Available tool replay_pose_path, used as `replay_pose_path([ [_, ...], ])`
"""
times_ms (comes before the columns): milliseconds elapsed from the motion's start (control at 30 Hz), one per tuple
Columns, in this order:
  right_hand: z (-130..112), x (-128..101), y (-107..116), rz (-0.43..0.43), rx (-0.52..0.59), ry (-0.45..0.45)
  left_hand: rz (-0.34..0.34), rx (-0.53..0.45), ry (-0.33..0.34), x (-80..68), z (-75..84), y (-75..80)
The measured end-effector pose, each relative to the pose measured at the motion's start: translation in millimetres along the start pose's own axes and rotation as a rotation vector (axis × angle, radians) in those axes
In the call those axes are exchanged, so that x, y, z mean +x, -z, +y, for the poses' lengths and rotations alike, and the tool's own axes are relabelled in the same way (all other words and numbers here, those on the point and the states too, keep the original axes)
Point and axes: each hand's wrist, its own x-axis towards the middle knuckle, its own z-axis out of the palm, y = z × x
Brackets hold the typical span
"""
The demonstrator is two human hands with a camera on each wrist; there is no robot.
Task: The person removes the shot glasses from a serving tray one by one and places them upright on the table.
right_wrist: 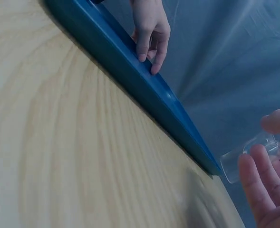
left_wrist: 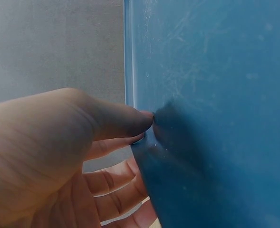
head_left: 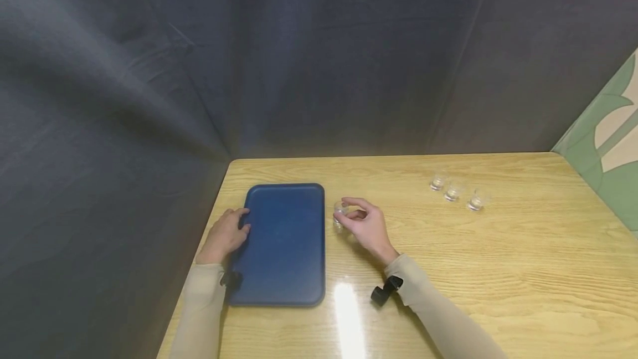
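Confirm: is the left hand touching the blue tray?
Touching. The left wrist view shows the left hand with its thumb on the blue tray rim and fingers curled under the edge; the head view agrees.

Wooden table (head_left: 498, 270) filled lower frame; blue tray (head_left: 286, 242) lay lower centre-left, three small glasses (head_left: 456, 191) sat right of centre.

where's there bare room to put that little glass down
The blue tray is bare across its middle; the left hand grips only its left rim. Bare table stretches between the right hand, which pinches the small glass, and the three glasses clustered far right.
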Motion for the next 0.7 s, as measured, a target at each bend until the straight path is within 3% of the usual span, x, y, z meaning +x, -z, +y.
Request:
replay_pose_path([
  [700, 13.4, 7.5, 62.0, 0.156, -0.113, 0.011, -0.001, -0.001, 0.013, 0.7, 0.0, -0.6],
])
